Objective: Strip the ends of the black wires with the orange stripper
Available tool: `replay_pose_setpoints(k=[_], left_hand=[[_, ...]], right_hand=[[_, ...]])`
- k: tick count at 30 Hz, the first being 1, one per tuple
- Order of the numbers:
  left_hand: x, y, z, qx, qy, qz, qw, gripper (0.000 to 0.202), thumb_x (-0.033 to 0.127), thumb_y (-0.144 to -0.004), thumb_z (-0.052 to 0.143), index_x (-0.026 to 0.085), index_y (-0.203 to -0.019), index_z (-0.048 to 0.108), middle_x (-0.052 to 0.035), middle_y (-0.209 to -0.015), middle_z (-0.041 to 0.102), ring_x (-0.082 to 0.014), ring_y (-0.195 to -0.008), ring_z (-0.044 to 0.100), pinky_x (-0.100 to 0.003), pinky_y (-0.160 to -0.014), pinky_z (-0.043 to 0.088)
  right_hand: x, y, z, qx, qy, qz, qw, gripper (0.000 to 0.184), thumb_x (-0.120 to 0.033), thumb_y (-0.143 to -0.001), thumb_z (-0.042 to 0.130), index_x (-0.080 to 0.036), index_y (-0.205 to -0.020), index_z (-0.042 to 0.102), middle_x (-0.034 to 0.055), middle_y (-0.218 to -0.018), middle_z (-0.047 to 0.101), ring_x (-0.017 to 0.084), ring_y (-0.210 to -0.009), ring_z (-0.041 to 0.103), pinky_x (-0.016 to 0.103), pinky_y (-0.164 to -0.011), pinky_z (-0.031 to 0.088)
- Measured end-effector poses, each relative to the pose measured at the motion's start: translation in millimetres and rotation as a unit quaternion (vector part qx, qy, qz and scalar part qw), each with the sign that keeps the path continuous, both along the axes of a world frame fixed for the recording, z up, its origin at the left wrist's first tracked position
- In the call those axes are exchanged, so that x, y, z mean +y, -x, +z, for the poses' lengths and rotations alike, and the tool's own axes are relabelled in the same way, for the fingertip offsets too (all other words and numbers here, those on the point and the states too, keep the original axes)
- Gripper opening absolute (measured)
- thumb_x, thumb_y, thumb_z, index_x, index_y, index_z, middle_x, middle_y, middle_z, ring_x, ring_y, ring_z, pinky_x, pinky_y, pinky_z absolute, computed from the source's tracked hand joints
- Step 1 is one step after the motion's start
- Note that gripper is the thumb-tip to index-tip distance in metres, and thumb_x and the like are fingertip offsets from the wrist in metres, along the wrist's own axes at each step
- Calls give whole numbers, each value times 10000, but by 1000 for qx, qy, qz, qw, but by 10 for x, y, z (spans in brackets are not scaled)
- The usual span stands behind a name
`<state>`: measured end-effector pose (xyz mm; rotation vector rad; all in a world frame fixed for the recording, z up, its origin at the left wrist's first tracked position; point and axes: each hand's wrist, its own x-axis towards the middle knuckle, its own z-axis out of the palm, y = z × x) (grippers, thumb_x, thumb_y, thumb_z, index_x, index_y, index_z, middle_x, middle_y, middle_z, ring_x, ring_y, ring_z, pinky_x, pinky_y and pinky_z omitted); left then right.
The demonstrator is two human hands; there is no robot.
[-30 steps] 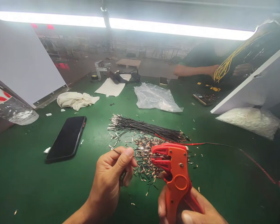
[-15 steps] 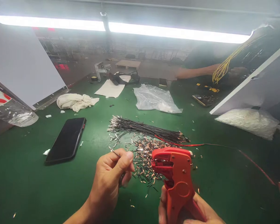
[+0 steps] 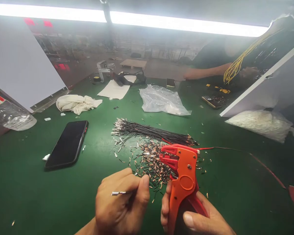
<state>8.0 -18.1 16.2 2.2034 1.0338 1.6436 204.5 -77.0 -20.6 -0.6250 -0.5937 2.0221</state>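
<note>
My left hand (image 3: 122, 199) is closed on a thin wire; its silver metal terminal (image 3: 119, 193) sticks out to the left past my fingers. The rest of that wire is hidden in the hand. My right hand (image 3: 198, 212) grips the handles of an orange and red wire stripper (image 3: 186, 173), with its red jaws pointing left and nothing seen between them. Beneath and behind the jaws is a heap of black insulation scraps and copper strands (image 3: 154, 163). Beyond the heap lies a bundle of black wires (image 3: 149, 130) with silver terminals at its left end.
A black phone (image 3: 67, 143) lies on the green table at left, near a white cloth (image 3: 77, 102) and a clear bottle (image 3: 12, 117). A clear plastic bag (image 3: 164, 99) is farther back. A red strip (image 3: 267, 169) runs right. Another person's arm (image 3: 208, 71) is behind yellow wires (image 3: 237, 67).
My left hand has drawn the wire out of the stripper's jaws and moved lower, nearer to me. The jaws have parted, and the stripper remains in my right hand.
</note>
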Motion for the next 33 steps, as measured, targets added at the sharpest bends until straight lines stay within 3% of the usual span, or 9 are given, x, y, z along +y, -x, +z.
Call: replay_pose_setpoints(k=[5, 10, 19, 24, 33], left_hand=[[-63, -39, -11, 24, 44, -31, 998, 280, -33, -829, 564, 177, -649, 520, 77, -509, 395, -62, -427, 368, -220, -433, 297], [-112, -53, -22, 37, 35, -32, 998, 307, -46, -807, 579, 181, -620, 492, 79, -494, 390, -65, -430, 350, -222, -426, 293], [-148, -62, -71, 51, 39, -12, 998, 311, -29, -815, 605, 190, -633, 480, 79, -507, 416, -72, -452, 352, -231, -456, 303], [-184, -51, -84, 49, 40, -14, 998, 336, -43, -809, 610, 193, -625, 458, 76, -510, 422, -80, -472, 346, -246, -472, 290], [-172, -21, -82, 98, 43, -21, 994, 354, -27, -820, 598, 196, -604, 427, 83, -508, 371, -75, -465, 331, -247, -464, 280]], right_hand=[[-19, 93, 1, -11, -16, 33, 999, 420, -329, -791, 802, -159, -1124, 611, 116, -958, 765, 206, -864, 732, 368, -811, 516], [-30, 153, -22, -28, -13, 34, 999, 459, -388, -774, 804, -144, -1072, 553, 70, -848, 642, 164, -719, 646, 343, -728, 456], [-5, 176, -162, -13, -42, 35, 998, 384, -372, -806, 783, -151, -1030, 561, 39, -768, 612, 144, -687, 563, 285, -648, 432], [-15, 186, -198, -15, -26, 36, 999, 392, -396, -821, 769, -126, -1042, 589, 24, -737, 584, 128, -648, 546, 278, -631, 424], [-19, 130, -56, -11, 52, 48, 997, 379, -406, -801, 803, -171, -931, 535, -53, -709, 518, 57, -559, 470, 250, -584, 365]])
